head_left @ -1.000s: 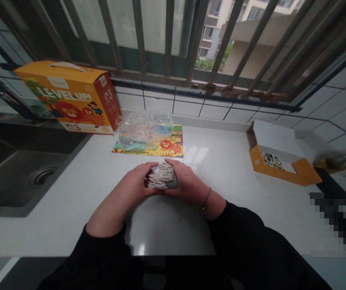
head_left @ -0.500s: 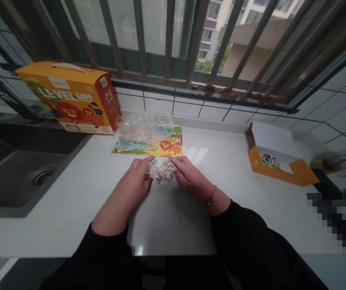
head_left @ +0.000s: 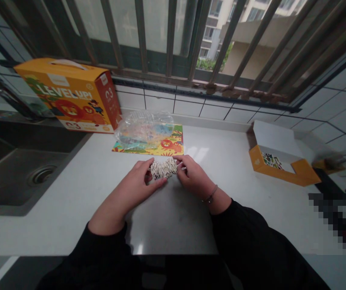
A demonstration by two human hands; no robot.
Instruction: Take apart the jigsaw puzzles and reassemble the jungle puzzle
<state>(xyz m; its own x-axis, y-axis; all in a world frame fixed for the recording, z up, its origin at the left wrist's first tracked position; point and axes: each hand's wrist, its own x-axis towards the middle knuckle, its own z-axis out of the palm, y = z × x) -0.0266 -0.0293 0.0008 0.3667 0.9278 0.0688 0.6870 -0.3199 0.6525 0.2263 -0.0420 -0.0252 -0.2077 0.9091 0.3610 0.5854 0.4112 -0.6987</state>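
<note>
A row of puzzle pieces (head_left: 163, 167), packed together with their thin pale edges upward, sits between my two hands just in front of the picture sheet (head_left: 173, 150). My left hand (head_left: 139, 177) is closed round the left end, its thumb stretched along the near side of the pieces. At the right end, my right hand (head_left: 189, 171) grips the stack with bent fingers and thumb. The undersides of the pieces and some fingertips are hidden. A lion scene is printed on the sheet, and a crumpled clear plastic bag (head_left: 144, 129) covers much of it.
An orange "LEVEL UP!" box (head_left: 76, 96) stands at the back left beside the sink (head_left: 18, 169). To the right, an open orange box (head_left: 277, 171) holds colourful pieces. Behind the white counter (head_left: 236, 225) are a tiled wall and a barred window.
My left thumb has moved right along the near side of the stack. The pieces now stand in a more even row, and my right fingers have curled in more at the right end.
</note>
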